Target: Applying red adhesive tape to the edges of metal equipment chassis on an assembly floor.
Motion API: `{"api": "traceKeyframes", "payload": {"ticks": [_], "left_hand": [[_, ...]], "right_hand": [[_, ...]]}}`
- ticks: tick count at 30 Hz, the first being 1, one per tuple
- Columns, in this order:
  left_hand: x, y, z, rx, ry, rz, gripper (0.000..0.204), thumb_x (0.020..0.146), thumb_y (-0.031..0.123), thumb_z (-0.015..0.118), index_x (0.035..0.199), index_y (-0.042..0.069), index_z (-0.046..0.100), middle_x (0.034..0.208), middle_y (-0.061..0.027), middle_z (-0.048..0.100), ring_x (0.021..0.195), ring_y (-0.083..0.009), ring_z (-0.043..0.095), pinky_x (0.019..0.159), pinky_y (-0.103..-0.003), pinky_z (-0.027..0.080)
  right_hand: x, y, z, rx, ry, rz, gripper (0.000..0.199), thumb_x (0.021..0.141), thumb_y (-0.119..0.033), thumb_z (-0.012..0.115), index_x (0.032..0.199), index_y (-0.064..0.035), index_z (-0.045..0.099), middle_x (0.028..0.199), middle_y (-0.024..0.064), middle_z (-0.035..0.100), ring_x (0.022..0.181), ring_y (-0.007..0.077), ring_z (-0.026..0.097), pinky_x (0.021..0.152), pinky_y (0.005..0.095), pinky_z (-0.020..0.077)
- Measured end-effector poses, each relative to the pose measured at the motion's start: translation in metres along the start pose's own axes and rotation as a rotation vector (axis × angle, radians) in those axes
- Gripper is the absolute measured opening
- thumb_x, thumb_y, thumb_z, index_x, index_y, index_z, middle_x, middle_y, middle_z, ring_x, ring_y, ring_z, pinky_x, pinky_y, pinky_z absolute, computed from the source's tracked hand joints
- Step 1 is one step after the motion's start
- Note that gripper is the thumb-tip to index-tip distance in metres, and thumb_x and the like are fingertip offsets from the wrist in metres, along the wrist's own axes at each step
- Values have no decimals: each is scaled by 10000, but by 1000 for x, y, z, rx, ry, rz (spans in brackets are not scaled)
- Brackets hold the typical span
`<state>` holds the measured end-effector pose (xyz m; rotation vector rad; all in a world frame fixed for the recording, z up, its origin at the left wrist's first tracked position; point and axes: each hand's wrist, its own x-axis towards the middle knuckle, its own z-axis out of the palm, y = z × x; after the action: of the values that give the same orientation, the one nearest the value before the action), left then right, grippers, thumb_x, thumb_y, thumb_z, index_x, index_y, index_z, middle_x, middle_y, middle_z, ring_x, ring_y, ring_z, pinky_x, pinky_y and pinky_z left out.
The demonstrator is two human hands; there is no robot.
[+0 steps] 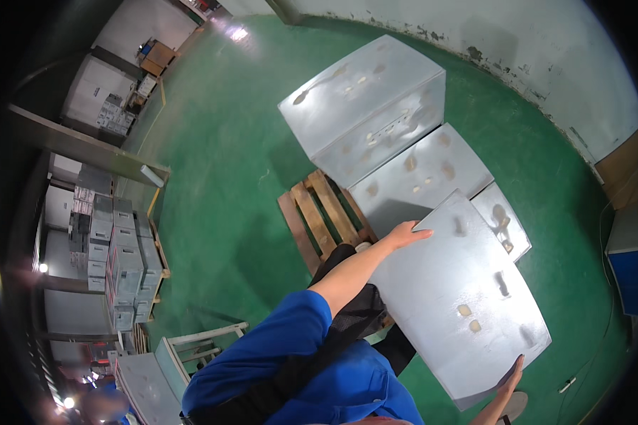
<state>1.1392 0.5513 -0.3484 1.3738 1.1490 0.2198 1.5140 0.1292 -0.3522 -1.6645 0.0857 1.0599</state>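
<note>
- In the head view, the wooden pallet [314, 218] served as landmark; the grey metal case [468, 297] lay to its right and nearer the wearer.
- The hands stood well apart, both clamped on that case: the left hand [406, 234] on the edge nearer the pallet, the right hand [510, 382] at the end farthest from it. The fingers underneath were hidden.
- With a single hold at either end, the broad case could have twisted if one hand slipped on the smooth metal.
- Beyond its far edge, the middle metal box [461, 159] and small metal box [503, 219], right of the pallet, seemed close enough to be knocked or scratched; contact could not be told.
- The beige patches [464, 310] might have smudged if rubbed.
- The case probably masked the wearer's footing, so a foot could have caught the pallet.
</note>
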Motion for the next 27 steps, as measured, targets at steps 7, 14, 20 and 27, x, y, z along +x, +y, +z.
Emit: {"api": "traceKeyframes", "payload": {"ticks": [7,14,20,27], "left_hand": [[-24,-12,-6,-37,133,-71,801,618,564,666,1091,-68,528,1013,-197,591,981,-260,561,824,-329,427],[-186,-54,-17,-469,456,-62,783,597,520,701,1090,-59,520,977,-173,604,932,-227,578,790,-313,440],[-367,-72,-26,-709,714,-158,717,683,490,676,1128,-33,471,1046,-138,525,999,-215,484,849,-321,382],[-587,-137,-49,-978,1046,-51,833,673,585,633,1194,-33,433,1130,-162,492,1061,-246,461,899,-330,354]], "right_hand": [[3,-10,6,-140,17,-68,642,836,-439,516,1244,44,405,1279,97,418,1157,199,397,949,302,323],[1,-61,45,-284,-251,-96,616,880,-463,397,1325,-47,304,1361,101,301,1228,254,320,1001,375,283],[-89,-91,236,-484,-578,-239,625,879,-474,389,1325,-46,301,1361,104,300,1229,257,318,1002,380,285],[-271,-13,434,-555,-997,-374,635,878,-488,379,1326,-44,298,1359,108,300,1229,260,317,1002,387,287]]}}
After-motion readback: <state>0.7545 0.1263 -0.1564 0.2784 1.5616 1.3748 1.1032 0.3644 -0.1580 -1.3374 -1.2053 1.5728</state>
